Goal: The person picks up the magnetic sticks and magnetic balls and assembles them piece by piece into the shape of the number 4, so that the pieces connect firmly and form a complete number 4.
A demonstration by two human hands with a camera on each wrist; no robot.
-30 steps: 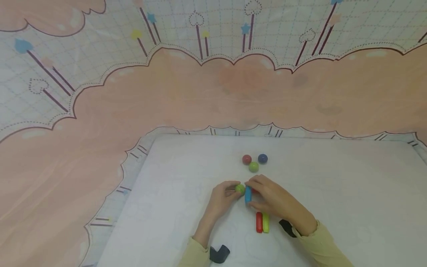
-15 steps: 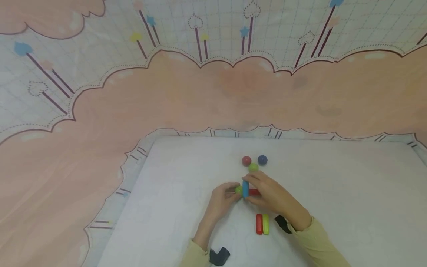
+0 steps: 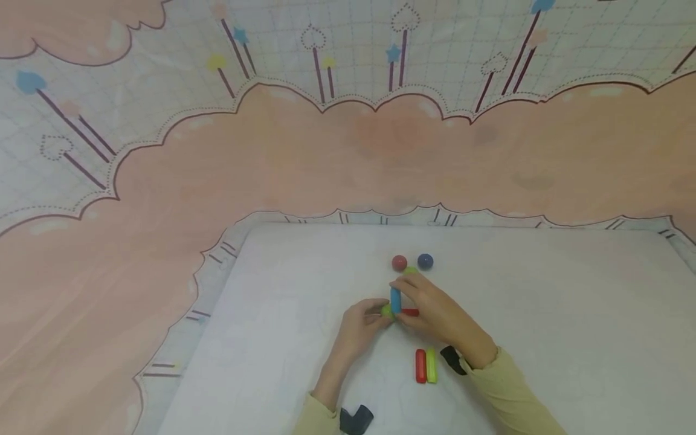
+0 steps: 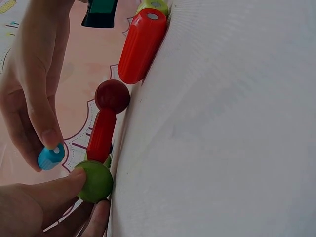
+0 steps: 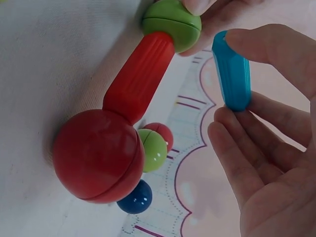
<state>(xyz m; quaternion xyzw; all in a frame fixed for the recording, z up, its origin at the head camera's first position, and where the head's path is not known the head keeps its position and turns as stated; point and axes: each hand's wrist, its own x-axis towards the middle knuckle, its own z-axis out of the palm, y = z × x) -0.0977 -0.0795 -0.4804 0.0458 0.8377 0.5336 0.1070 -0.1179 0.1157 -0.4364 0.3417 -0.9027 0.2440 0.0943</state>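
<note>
Blue stick: a short, ribbed blue plastic stick sits in the right hand, pinched end to end between thumb and fingers. It is raised off the white counter, near the held green ball but with a gap between them.
Held green ball: this glossy, seamed green ball is pinched between thumb and fingers of the left hand, low at the counter.
Red row: a ribbed red plastic stick runs from that ball to a glossy red ball, touching both — in the head view the right hand covers the red ball.
Spare sticks: one red stick and one yellow-green stick lie side by side, on the person's side of the right hand.
Far balls: a small green ball, partly hidden by the right hand; just past it, a red one and a dark blue one.
Edges: the counter stretches wide to both sides; its far edge, well beyond the balls, meets a peach cloud-print sheet.
</note>
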